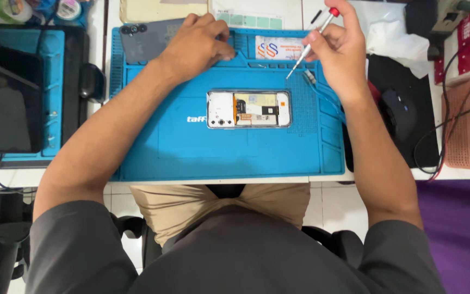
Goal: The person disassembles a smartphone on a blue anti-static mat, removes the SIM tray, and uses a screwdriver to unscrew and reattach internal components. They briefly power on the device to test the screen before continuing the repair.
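An opened phone (248, 109) with its back cover off lies in the middle of a blue repair mat (191, 147), its white and yellow insides showing. My right hand (339, 51) holds a thin silver screwdriver (311, 38) with a red cap, tip pointing down-left at the mat's upper right part. My left hand (197, 46) rests knuckles-up on the mat's far edge, fingers curled over the small tray slots. The grey back cover (145, 38) lies just left of that hand.
A dark tablet (4, 103) lies on another blue mat at the left. A black mouse (403, 117) on a black pad, cables and a pink basket (463, 125) are at the right. White tissue (393, 41) and papers lie beyond the mat.
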